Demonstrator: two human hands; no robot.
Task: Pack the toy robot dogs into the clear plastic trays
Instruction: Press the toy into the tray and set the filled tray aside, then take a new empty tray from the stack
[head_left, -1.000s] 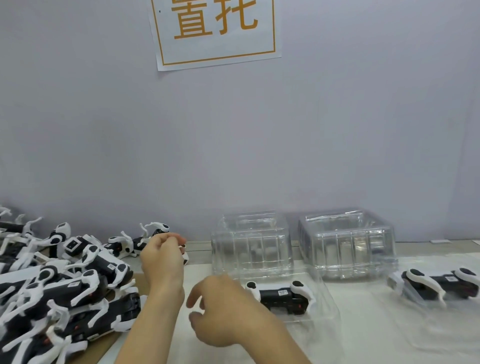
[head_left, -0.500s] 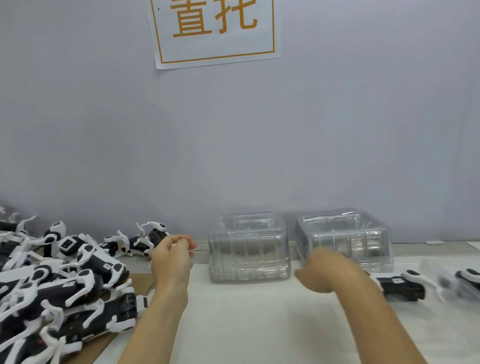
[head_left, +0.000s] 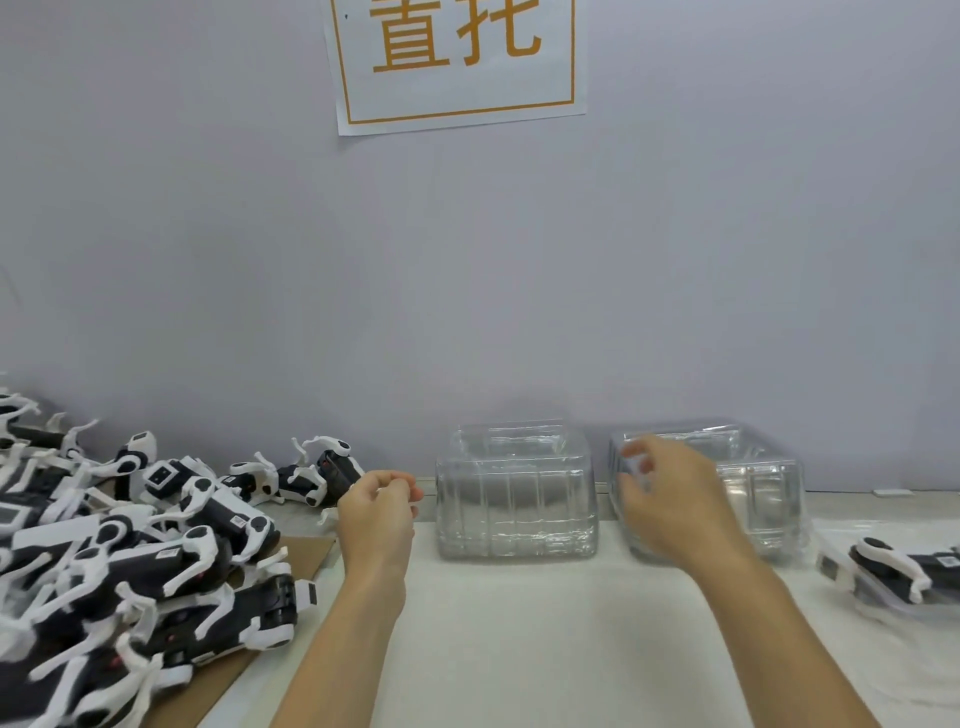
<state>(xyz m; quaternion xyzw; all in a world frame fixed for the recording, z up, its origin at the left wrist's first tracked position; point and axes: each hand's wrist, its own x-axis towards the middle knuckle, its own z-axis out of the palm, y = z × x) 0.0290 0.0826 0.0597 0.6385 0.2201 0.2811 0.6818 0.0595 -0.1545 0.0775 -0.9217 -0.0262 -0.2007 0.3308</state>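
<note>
A pile of black-and-white toy robot dogs (head_left: 156, 561) lies at the left. Two stacks of clear plastic trays stand against the wall: the left stack (head_left: 517, 499) and the right stack (head_left: 763, 493). A packed tray (head_left: 831, 564) with one dog (head_left: 904, 569) in it sits at the far right edge. My left hand (head_left: 376, 514) hovers beside the left stack with its fingers curled and nothing in it. My right hand (head_left: 670, 504) is at the near left corner of the right stack, fingers spread and blurred.
A brown cardboard sheet (head_left: 306, 551) lies under the dog pile on the white table (head_left: 545, 649). A paper sign (head_left: 457, 57) hangs on the grey wall behind. More dogs (head_left: 306, 475) lie near the wall behind my left hand.
My right hand slid the packed tray with its dog off to the right, then came back to the right stack of trays. My left hand has stayed curled near the pile.
</note>
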